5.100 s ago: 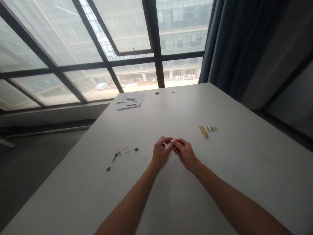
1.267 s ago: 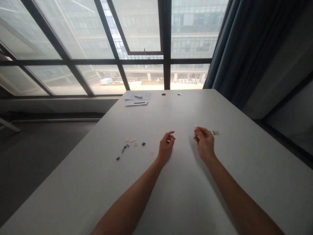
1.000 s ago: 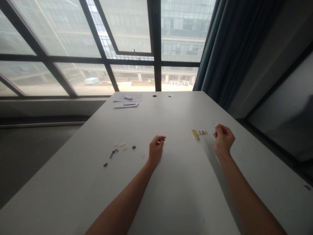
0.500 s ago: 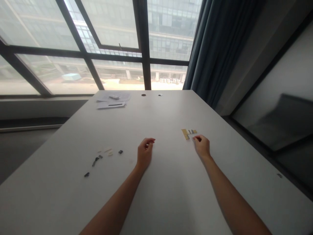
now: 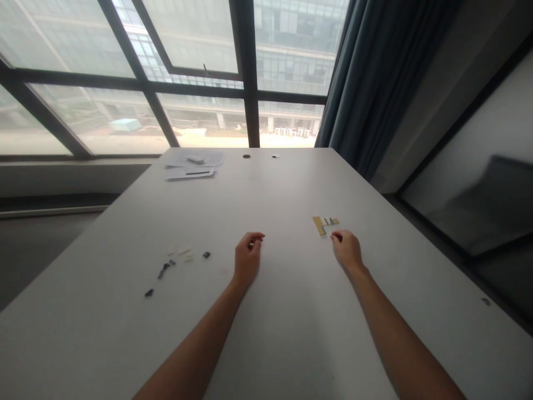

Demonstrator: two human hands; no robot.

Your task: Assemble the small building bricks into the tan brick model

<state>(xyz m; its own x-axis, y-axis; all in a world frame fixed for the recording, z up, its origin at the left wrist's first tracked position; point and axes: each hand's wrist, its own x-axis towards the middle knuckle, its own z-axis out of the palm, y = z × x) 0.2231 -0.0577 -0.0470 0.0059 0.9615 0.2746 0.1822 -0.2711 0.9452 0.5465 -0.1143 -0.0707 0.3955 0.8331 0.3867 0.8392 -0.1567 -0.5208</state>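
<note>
My right hand [image 5: 346, 250] rests on the white table [image 5: 291, 322] with its fingertips pinched on a small white piece, right at the near edge of a small flat yellow and grey brick assembly [image 5: 324, 224]. My left hand [image 5: 247, 258] lies on the table near the middle. Its fingers are curled in, thumb against forefinger, and nothing shows in them. To its left lie several loose small pieces: pale ones [image 5: 185, 254] and dark ones [image 5: 164, 270], with one dark piece [image 5: 206, 254] nearest the hand.
Papers [image 5: 191, 166] with a small object on them lie at the table's far left corner, beside two round cable holes [image 5: 246, 156]. A large window stands behind the table and a dark curtain [image 5: 366, 83] hangs at the right. One dark piece [image 5: 149, 292] lies apart.
My right hand carried the small white piece away from my left hand, swung right, then came down at the yellow assembly. My left hand has stayed near the table's middle.
</note>
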